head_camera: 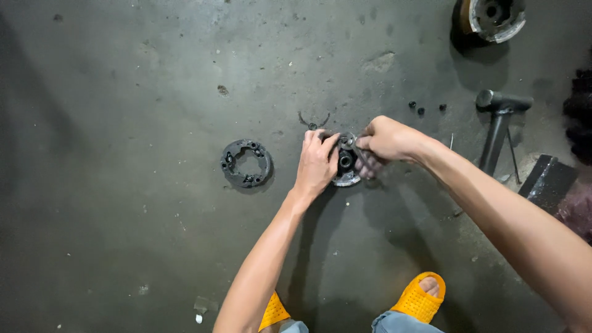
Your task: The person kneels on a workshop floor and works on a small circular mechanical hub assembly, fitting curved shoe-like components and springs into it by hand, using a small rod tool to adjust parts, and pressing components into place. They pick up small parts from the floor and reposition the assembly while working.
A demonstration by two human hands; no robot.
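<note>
A round dark metal part with a central hub (346,163) lies on the concrete floor (123,234). My left hand (316,163) grips its left side, fingers curled over the rim. My right hand (385,140) comes in from the right and pinches a small metal piece at the part's top edge. The part's lower rim shows pale metal below my hands. A thin curved wire clip (314,122) lies just above my left hand.
A black ring plate with several lugs (246,163) lies to the left. A hammer (497,126) rests at the right, three small dark nuts (421,110) near it. A round metal housing (493,17) sits top right. My yellow sandals (421,298) are below.
</note>
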